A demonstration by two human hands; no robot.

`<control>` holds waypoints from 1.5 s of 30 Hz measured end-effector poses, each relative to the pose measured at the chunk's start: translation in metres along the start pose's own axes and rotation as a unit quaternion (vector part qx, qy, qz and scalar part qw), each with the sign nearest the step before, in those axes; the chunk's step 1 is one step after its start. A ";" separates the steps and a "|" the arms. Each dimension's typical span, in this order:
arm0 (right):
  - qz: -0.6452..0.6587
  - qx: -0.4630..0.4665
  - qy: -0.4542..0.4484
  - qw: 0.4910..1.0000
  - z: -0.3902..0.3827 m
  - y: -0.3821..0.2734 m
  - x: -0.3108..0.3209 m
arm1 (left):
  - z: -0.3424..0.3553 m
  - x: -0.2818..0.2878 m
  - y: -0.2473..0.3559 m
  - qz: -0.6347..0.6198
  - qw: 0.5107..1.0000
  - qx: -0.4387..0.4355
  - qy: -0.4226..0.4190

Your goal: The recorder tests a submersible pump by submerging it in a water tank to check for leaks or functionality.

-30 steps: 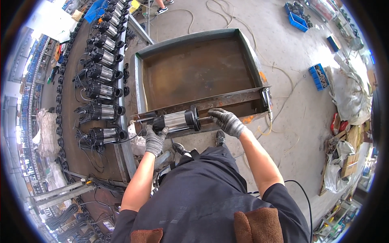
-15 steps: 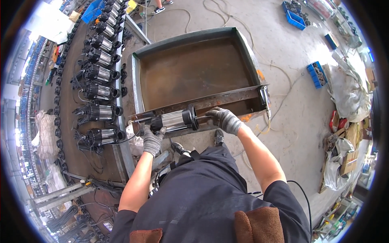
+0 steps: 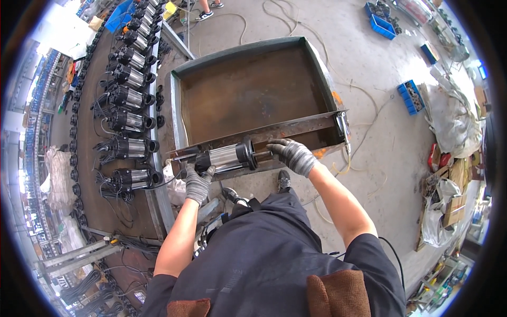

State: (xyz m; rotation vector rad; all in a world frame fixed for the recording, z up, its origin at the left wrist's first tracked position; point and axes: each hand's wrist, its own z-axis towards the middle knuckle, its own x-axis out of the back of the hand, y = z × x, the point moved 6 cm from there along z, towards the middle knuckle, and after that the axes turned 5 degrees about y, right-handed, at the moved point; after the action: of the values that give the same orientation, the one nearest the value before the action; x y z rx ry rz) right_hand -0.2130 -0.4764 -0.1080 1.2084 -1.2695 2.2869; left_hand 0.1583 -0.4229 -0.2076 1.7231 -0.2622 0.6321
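A submersible pump (image 3: 224, 157) with a shiny silver barrel and black ends lies sideways along the near side of a metal water tank (image 3: 178, 113). My left hand (image 3: 198, 185), in a grey glove, grips its black left end, the thumb against the barrel. Past the black flange at the other end, a short rod-like piece (image 3: 262, 154) sticks out. My gloved right hand (image 3: 296, 157) curls over the outer end of that piece; its thumb and fingertips are partly hidden. Brownish water (image 3: 248, 98) stands in the tank beyond the pump.
To the left, a long bench (image 3: 138, 211) carries a row of similar pumps (image 3: 129, 148). A metal crossbar (image 3: 285, 127) spans the tank's near side. Hoses (image 3: 364, 100) trail over the floor on the right, near a blue bin (image 3: 411, 97). Another person's shoes (image 3: 204, 15) show at the top.
My right hand's fingers have shifted slightly at the rod-like piece. The pump and my left hand stay nearly in place, and the water surface looks more disturbed.
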 end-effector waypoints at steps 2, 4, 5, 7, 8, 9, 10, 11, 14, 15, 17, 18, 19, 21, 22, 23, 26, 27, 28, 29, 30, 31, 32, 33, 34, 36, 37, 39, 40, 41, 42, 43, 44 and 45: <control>0.183 -0.207 -0.019 0.961 0.003 0.023 -0.023 | -0.001 0.000 0.000 -0.032 0.999 0.016 0.005; 0.404 -0.423 -0.010 0.811 -0.007 0.037 -0.048 | -0.007 0.004 0.013 -0.008 0.999 0.009 0.033; 0.403 -0.423 -0.008 0.811 -0.006 0.035 -0.051 | -0.010 0.004 0.025 -0.021 0.999 -0.013 0.032; 0.461 -0.536 -0.015 0.707 -0.018 0.034 -0.062 | -0.015 0.008 0.046 0.006 0.999 -0.022 0.041; 0.489 -0.544 -0.002 0.682 -0.018 0.030 -0.063 | -0.018 0.012 0.058 0.040 0.996 -0.043 0.060; 0.486 -0.546 0.001 0.683 -0.020 0.028 -0.061 | -0.021 0.013 0.066 0.038 0.997 -0.041 0.056; 0.459 -0.525 0.013 0.717 -0.019 0.026 -0.056 | -0.024 0.015 0.074 0.064 0.994 -0.051 0.068; 0.453 -0.487 0.019 0.747 -0.017 0.024 -0.050 | -0.026 0.018 0.081 0.091 0.990 -0.073 0.083; 0.257 -0.252 0.024 0.933 -0.007 0.014 -0.025 | -0.026 0.019 0.082 0.072 0.994 -0.046 0.072; 0.108 -0.084 -0.011 0.991 -0.004 0.002 -0.020 | -0.026 0.018 0.083 0.075 0.993 -0.064 0.066; 0.006 0.060 -0.005 0.998 -0.007 -0.004 -0.017 | -0.023 0.017 0.076 0.068 0.994 -0.025 0.078; 0.063 -0.004 0.001 0.998 -0.007 0.003 -0.019 | -0.021 0.014 0.070 0.034 0.999 0.013 0.035; 0.113 -0.092 -0.018 0.989 -0.006 0.013 -0.026 | -0.020 0.012 0.067 -0.008 0.999 0.034 0.033; 0.349 -0.404 -0.062 0.843 -0.015 0.034 -0.055 | -0.023 0.015 0.074 0.011 0.999 -0.026 0.047; 0.323 -0.405 -0.071 0.852 -0.016 0.034 -0.054 | -0.021 0.014 0.072 0.023 0.999 0.003 0.047; 0.317 -0.406 -0.053 0.855 -0.015 0.034 -0.051 | -0.022 0.013 0.076 0.007 0.999 -0.024 0.040; 0.221 -0.342 -0.040 0.912 -0.016 0.034 -0.032 | -0.023 0.014 0.076 -0.003 0.999 -0.006 0.045; 0.201 -0.303 0.042 0.931 -0.015 0.039 -0.015 | -0.022 0.013 0.077 -0.016 0.999 -0.012 0.032; 0.123 -0.328 0.087 0.932 -0.035 0.057 0.014 | -0.023 0.013 0.076 -0.029 0.999 -0.011 0.038; -0.053 -0.326 0.258 0.908 -0.056 0.064 0.051 | -0.022 0.014 0.076 -0.019 0.999 -0.007 0.043; -0.143 -0.319 0.306 0.885 -0.077 0.073 0.080 | -0.022 0.015 0.071 0.021 0.998 0.029 0.051; -0.096 -0.360 0.399 0.838 -0.106 0.085 0.100 | -0.021 0.015 0.074 0.002 0.999 0.001 0.051; -0.136 -0.555 0.327 0.752 -0.136 0.109 0.105 | -0.021 0.014 0.073 -0.013 0.999 0.003 0.041; -0.151 -0.592 0.331 0.720 -0.150 0.116 0.109 | -0.021 0.013 0.073 -0.022 0.999 0.004 0.036; -0.132 -0.599 0.307 0.728 -0.152 0.125 0.108 | -0.021 0.013 0.073 -0.030 0.999 0.005 0.031; -0.120 -0.622 0.268 0.725 -0.147 0.140 0.109 | -0.021 0.015 0.074 -0.030 0.999 -0.005 0.036; -0.083 -0.621 0.243 0.740 -0.137 0.149 0.109 | -0.019 0.015 0.075 -0.030 0.999 -0.007 0.038; -0.044 -0.588 0.234 0.773 -0.109 0.161 0.114 | -0.019 0.015 0.072 0.008 1.000 0.021 0.020; 0.065 -0.624 0.257 0.735 -0.095 0.174 0.109 | -0.018 0.015 0.072 -0.002 1.000 0.021 0.012; 0.179 -0.637 0.266 0.701 -0.082 0.183 0.100 | -0.016 0.015 0.076 -0.002 1.000 -0.004 0.018; 0.173 -0.639 0.270 0.699 -0.078 0.184 0.099 | -0.016 0.016 0.077 0.013 1.000 -0.006 0.019; 0.061 -0.613 0.267 0.741 -0.072 0.182 0.105 | -0.016 0.017 0.081 0.003 0.999 -0.025 0.027; -0.047 -0.593 0.249 0.765 -0.066 0.178 0.107 | -0.016 0.015 0.079 -0.009 1.000 0.006 0.016; -0.028 -0.558 0.265 0.786 -0.062 0.172 0.102 | -0.017 0.014 0.073 -0.001 0.997 0.071 0.014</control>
State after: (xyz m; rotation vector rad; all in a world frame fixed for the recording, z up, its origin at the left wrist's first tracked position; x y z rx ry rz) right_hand -0.4074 -0.5438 -0.1463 0.1429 -1.8020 1.1791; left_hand 0.1296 -0.4231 -0.1374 1.8482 -0.2000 0.6866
